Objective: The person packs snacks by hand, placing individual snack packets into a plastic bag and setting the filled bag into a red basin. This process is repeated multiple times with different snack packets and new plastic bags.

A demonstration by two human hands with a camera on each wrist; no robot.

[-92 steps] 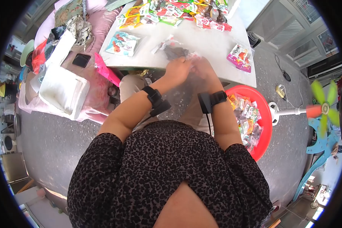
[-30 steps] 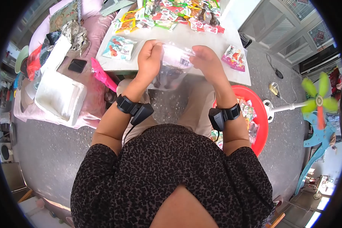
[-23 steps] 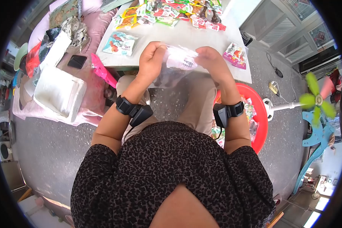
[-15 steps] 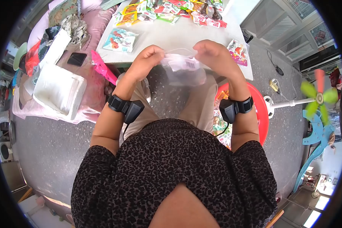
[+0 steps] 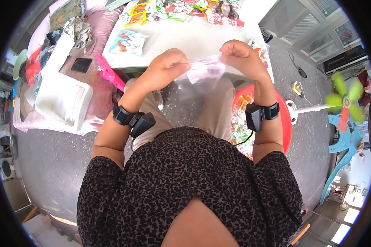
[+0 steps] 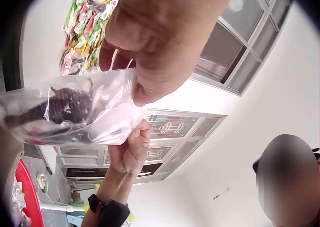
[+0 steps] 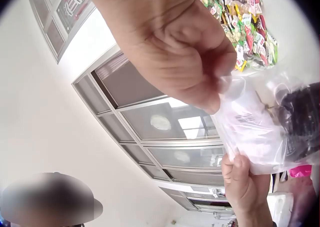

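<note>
A clear plastic bag (image 5: 198, 84) hangs between my two hands in front of the table edge. My left hand (image 5: 167, 68) pinches its top edge at one corner, thumb against curled fingers. At the opposite corner my right hand (image 5: 243, 59) pinches the same edge. Through the film in the left wrist view shows a dark brown, ridged, glossy item (image 6: 70, 105), with a whitish printed part (image 7: 247, 118) nearer the top in the right wrist view. What kind of item it is, I cannot tell.
Colourful snack packets (image 5: 185, 10) heap at the back of the white table (image 5: 165, 35). A teal-and-white packet (image 5: 127, 43) lies left. A red tub (image 5: 285, 136) of packets stands on the floor, right. A foam box (image 5: 64, 101) and phone (image 5: 81, 64) rest on pink bedding.
The hands were close together low at the table edge; they have risen and spread, stretching the bag's top between them. Lately both hands and the bag have shifted right.
</note>
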